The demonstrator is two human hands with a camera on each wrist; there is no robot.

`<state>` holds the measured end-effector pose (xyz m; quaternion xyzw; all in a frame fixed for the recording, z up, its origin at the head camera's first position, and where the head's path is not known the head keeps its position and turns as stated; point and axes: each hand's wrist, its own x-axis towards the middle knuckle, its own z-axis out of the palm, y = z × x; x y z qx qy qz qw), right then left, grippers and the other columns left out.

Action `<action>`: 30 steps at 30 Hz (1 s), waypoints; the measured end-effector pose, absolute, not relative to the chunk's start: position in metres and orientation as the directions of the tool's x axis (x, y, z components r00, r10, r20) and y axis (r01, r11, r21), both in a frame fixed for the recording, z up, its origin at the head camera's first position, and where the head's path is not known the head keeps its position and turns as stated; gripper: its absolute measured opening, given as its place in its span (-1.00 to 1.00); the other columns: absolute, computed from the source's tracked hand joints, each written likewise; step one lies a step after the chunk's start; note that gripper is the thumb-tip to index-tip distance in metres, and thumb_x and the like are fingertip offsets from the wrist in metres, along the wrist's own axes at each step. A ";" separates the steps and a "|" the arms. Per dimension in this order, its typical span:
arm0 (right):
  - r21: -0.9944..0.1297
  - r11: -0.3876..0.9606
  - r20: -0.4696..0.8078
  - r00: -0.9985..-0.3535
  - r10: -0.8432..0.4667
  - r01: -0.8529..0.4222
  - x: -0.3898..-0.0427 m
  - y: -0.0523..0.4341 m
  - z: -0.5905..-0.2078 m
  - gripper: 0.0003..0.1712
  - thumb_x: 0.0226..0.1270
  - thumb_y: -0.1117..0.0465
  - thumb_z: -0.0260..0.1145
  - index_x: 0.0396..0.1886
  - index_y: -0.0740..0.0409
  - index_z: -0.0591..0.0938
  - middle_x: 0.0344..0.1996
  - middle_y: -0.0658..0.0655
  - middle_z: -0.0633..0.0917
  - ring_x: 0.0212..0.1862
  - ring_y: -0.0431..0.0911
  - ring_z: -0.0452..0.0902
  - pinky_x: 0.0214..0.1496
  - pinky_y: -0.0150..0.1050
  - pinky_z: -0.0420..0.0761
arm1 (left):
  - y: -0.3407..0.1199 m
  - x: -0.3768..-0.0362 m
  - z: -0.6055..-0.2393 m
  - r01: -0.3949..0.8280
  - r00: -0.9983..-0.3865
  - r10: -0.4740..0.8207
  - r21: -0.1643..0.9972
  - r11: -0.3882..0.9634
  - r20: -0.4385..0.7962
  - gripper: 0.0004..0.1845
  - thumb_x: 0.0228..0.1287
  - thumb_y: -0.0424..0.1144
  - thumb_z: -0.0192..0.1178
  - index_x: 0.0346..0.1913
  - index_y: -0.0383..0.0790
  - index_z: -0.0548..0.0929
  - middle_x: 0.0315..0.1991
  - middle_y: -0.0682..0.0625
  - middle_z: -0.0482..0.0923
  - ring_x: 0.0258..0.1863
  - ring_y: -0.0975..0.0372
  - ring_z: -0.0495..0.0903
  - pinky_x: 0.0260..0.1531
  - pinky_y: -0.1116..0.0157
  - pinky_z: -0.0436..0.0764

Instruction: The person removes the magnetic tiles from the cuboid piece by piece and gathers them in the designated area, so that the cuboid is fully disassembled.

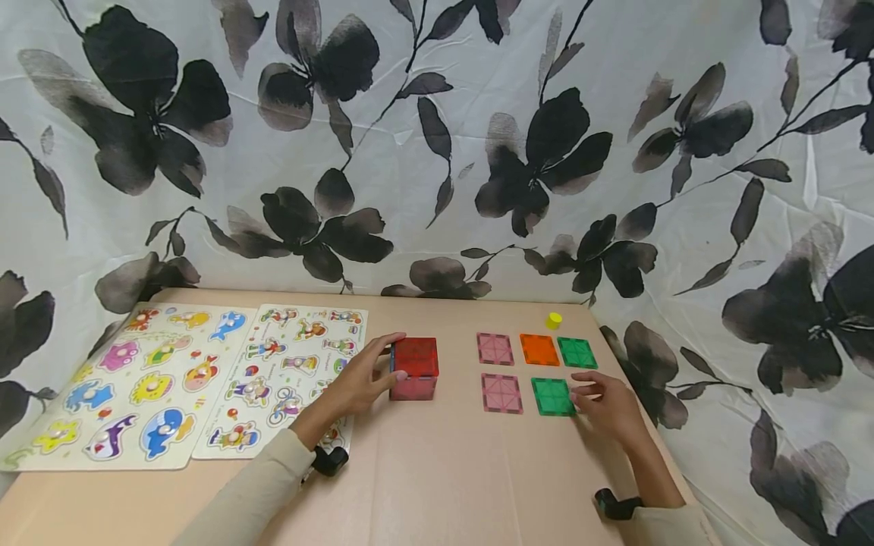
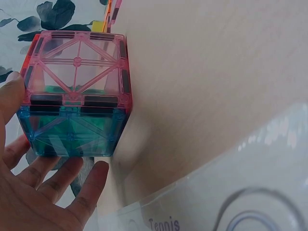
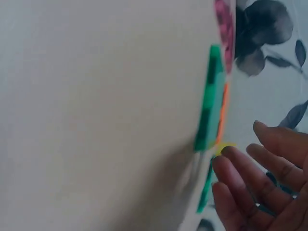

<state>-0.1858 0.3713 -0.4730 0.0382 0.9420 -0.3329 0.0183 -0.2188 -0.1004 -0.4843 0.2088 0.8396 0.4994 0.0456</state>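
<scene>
A box-shaped cube of translucent magnetic tiles (image 1: 416,368) stands on the table, with a red top, a pink front and a blue left side. My left hand (image 1: 365,375) is at its left side, the thumb at the upper edge and the extended fingers by the blue face (image 2: 72,132). My right hand (image 1: 611,406) hovers beside the nearer green tile (image 1: 554,397), its fingers loosely bent with nothing between them. Whether a fingertip touches that tile I cannot tell. Farther back lie an orange tile (image 1: 539,349) and another green tile (image 1: 577,353).
Two pink tiles (image 1: 495,349) lie left of the orange and green ones. A small yellow piece (image 1: 554,321) sits near the table's back edge. Two sticker-covered sheets (image 1: 225,364) spread across the left side. Floral cloth (image 1: 437,152) hangs behind and at the right.
</scene>
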 end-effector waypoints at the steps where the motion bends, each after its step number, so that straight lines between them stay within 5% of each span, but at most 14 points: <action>1: -0.614 0.788 -0.037 -0.998 0.045 0.058 -0.187 0.366 -0.471 -0.49 0.48 0.19 0.45 0.36 0.17 0.64 0.03 0.28 0.83 -0.08 0.04 0.78 -0.18 -0.32 0.72 | -0.101 -0.219 -0.484 0.305 -0.909 0.396 0.857 0.415 0.132 -0.21 0.49 -0.17 0.35 0.66 -0.01 0.24 0.61 -0.15 0.29 0.58 -0.14 0.36 0.42 -0.20 0.50; 7: -0.678 0.732 0.025 -0.997 -0.067 -0.066 -0.193 0.322 -0.461 -0.52 0.45 0.24 0.47 0.33 0.14 0.67 0.00 0.18 0.85 -0.03 0.02 0.74 -0.06 -0.37 0.69 | -0.102 -0.219 -0.484 0.310 -0.908 0.396 0.858 0.410 0.138 -0.21 0.50 -0.18 0.35 0.66 -0.05 0.23 0.61 -0.17 0.28 0.57 -0.15 0.37 0.44 -0.22 0.46; 21: -0.842 0.529 -0.007 -0.978 -0.206 -0.105 -0.208 0.219 -0.456 -0.57 0.40 0.29 0.50 0.23 -0.03 0.74 -0.08 0.03 0.85 -0.11 -0.10 0.75 -0.05 -0.35 0.75 | -0.100 -0.216 -0.484 0.311 -0.906 0.400 0.856 0.413 0.136 -0.24 0.52 -0.17 0.33 0.65 -0.04 0.24 0.60 -0.21 0.29 0.57 -0.18 0.35 0.38 -0.21 0.54; 30: -0.882 0.447 0.005 -0.952 -0.307 -0.149 -0.212 0.173 -0.458 -0.34 0.45 0.22 0.47 0.50 -0.18 0.55 -0.08 0.03 0.87 -0.17 0.11 0.69 -0.14 -0.30 0.66 | -0.100 -0.218 -0.483 0.321 -0.906 0.398 0.847 0.423 0.145 -0.23 0.49 -0.20 0.35 0.65 -0.10 0.26 0.59 -0.19 0.32 0.56 -0.15 0.39 0.43 -0.23 0.47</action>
